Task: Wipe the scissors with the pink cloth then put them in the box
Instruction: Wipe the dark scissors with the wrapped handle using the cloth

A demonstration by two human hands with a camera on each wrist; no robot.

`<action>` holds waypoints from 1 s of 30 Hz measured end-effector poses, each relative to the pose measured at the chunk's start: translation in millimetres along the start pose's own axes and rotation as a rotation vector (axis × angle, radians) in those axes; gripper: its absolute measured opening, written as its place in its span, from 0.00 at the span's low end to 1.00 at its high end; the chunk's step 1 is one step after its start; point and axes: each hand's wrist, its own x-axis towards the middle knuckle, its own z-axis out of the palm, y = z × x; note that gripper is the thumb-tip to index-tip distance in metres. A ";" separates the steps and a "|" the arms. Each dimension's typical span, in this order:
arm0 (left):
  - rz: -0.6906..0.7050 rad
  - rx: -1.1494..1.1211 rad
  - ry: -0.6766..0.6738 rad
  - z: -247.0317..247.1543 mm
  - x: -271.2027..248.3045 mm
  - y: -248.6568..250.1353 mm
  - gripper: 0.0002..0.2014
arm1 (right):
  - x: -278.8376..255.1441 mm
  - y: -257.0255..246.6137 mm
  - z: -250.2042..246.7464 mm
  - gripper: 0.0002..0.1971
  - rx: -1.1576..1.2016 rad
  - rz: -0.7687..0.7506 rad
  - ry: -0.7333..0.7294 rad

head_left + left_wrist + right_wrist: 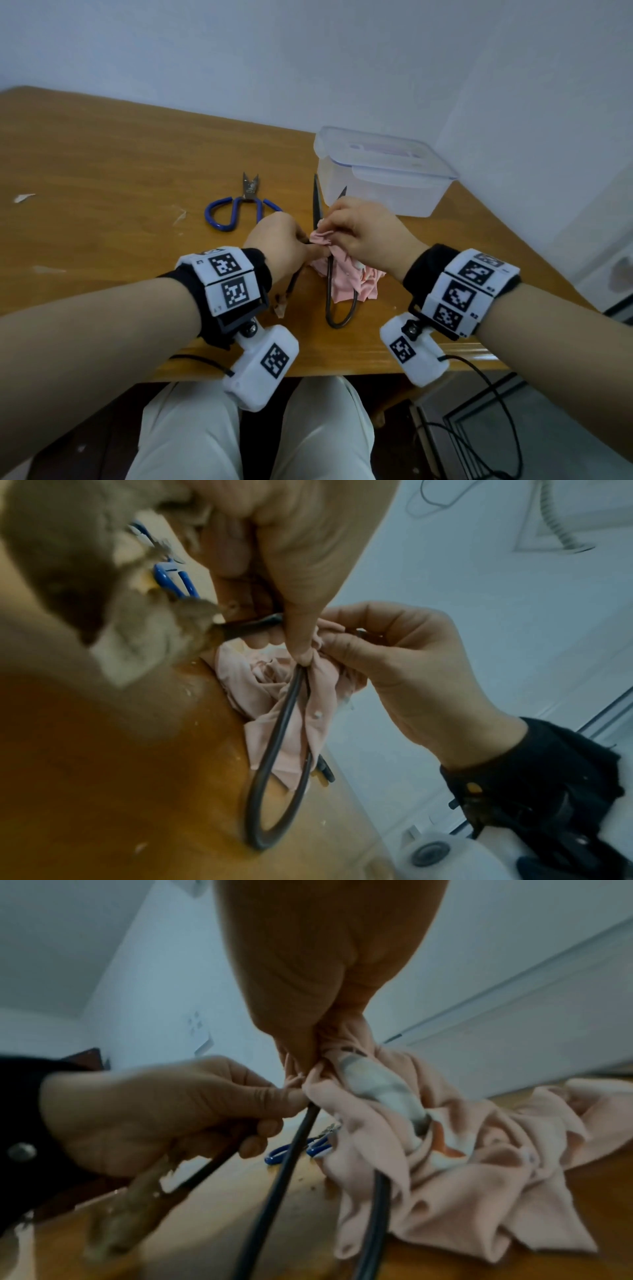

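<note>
Left hand (279,240) pinching dark iron loop-handled scissors (334,305) steady, right hand (363,229) pinching crumpled pink cloth (356,284) around blade for wiping.

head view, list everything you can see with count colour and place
dark scissors: 1, black, blades open, at table centre between the hands, one handle loop over the cloth
pink cloth: 1, pink, bunched at the scissors' pivot, rest lying on the table
blue scissors: 1, blue handles, flat on the table, left of the dark pair
box: 1, clear plastic, lid on, far right of the table
table: 1, wooden
left hand: grips the dark scissors
right hand: pinches the cloth against the blades
</note>
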 end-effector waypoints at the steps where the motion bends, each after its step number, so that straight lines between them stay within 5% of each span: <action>1: 0.000 0.004 -0.001 1.0 -0.1 0.3 0.22 | 0.7 -0.9 1.5 0.11 -0.045 -0.005 -0.006; 5: 0.010 -0.006 0.002 6.1 -1.1 -4.9 0.23 | -0.1 -4.9 6.0 0.12 -0.185 -0.015 -0.037; 9: 0.014 -0.080 0.008 3.1 -3.2 -3.9 0.26 | -8.9 7.1 12.0 0.12 -0.392 0.068 -0.242; 15: -0.004 -0.113 0.009 1.1 -4.2 -5.2 0.25 | -6.6 24.9 -4.2 0.24 0.343 0.449 0.091; 17: -0.003 -0.116 0.004 1.3 -5.2 -5.5 0.25 | -5.0 22.5 -4.9 0.14 0.619 0.519 0.250; 20: 0.014 -0.104 0.023 1.1 -3.7 -5.0 0.27 | -5.0 10.5 -6.8 0.09 0.636 0.378 0.379; 23: 0.004 -0.069 0.019 0.2 -2.7 -2.7 0.24 | -2.6 -1.7 -1.6 0.10 0.336 0.134 0.191; 30: -0.020 -0.006 0.007 2.7 -2.1 -3.6 0.19 | 5.4 -11.9 -0.7 0.15 -0.186 -0.081 -0.097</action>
